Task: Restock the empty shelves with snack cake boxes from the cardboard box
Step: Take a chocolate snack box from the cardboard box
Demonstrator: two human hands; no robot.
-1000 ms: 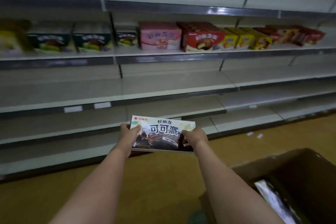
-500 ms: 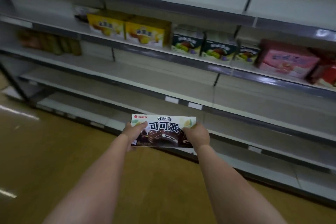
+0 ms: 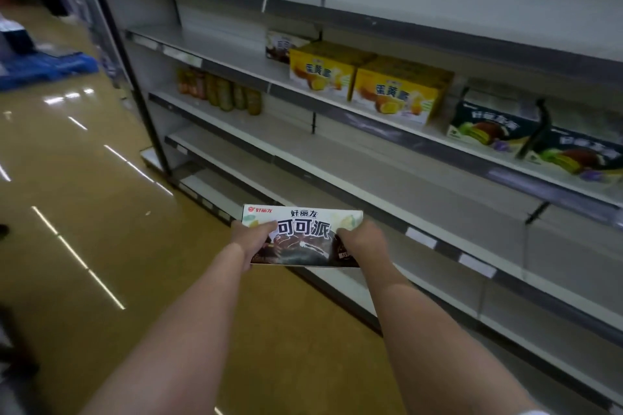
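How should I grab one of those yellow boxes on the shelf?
Take the nearer yellow box by its two short ends, coming from the front. Another yellow box sits close on its left, so that end looks tight; its right end is free.

Both forearms are bare from wrist to elbow, with no watch, band or glove on either. The left hand (image 3: 251, 241) and right hand (image 3: 364, 241) carry no rings that show. At the bottom right edge, a sliver of white sleeve (image 3: 534, 412) appears on the right upper arm.
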